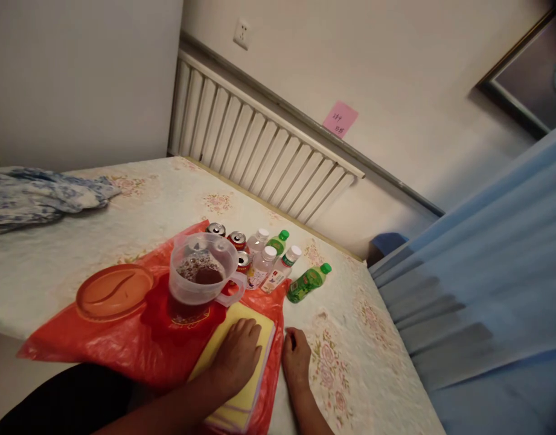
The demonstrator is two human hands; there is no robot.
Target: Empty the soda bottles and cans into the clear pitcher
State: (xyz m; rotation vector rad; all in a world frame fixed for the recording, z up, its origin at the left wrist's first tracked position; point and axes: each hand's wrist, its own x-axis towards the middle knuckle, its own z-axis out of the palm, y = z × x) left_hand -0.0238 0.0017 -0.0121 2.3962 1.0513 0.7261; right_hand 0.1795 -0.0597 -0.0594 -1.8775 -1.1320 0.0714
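My left hand (239,355) rests palm down on a folded yellow cloth (232,399), its fingers lying on the fabric. Just right of it, my right hand (296,356) lies on the tablecloth beside the edge of a red plastic sheet (110,350), fingers curled in with nothing visible in them. Beyond the cloth stands a clear plastic pitcher (180,278) with dark, foamy liquid inside. It sits on a red mat (153,314) with a scalloped edge. To its left is a round orange-brown lid or tray (117,291).
Behind the pitcher are opened cans (236,240) and several bottles (261,266) with white or green caps. One green bottle (309,283) leans or lies apart on the floral tablecloth (368,362). Blue-patterned fabric (42,196) is at left; a blue curtain (477,284) hangs right.
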